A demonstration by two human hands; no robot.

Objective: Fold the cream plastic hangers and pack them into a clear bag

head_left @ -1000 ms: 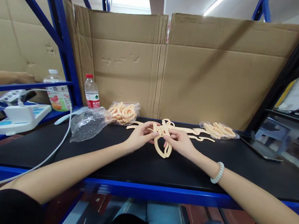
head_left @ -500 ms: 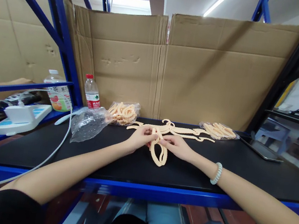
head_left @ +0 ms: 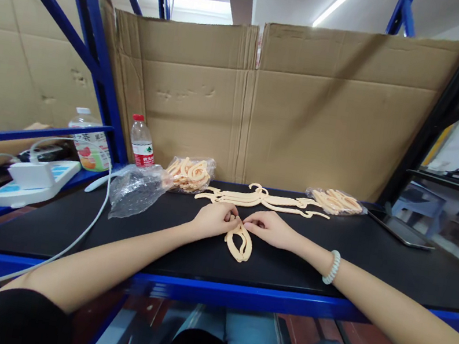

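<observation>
Two bare hands pinch one folded cream plastic hanger

Left hand (head_left: 216, 220) and right hand (head_left: 270, 229) meet at the upper end of the folded hanger (head_left: 247, 249), each with fingertips drawn together on it; how firmly, I cannot tell. Its looped lower part lies on the black tabletop (head_left: 305, 270), nearer the person than the hands. Just behind the hands, several cream hangers (head_left: 277, 200) lie spread sideways. A clear bag of cream pieces (head_left: 190, 174) sits behind to the left, beside a crumpled clear plastic bag (head_left: 135, 193) and near a red-capped bottle (head_left: 142, 147); a second bag of cream pieces (head_left: 336, 202) lies to the right.
</observation>
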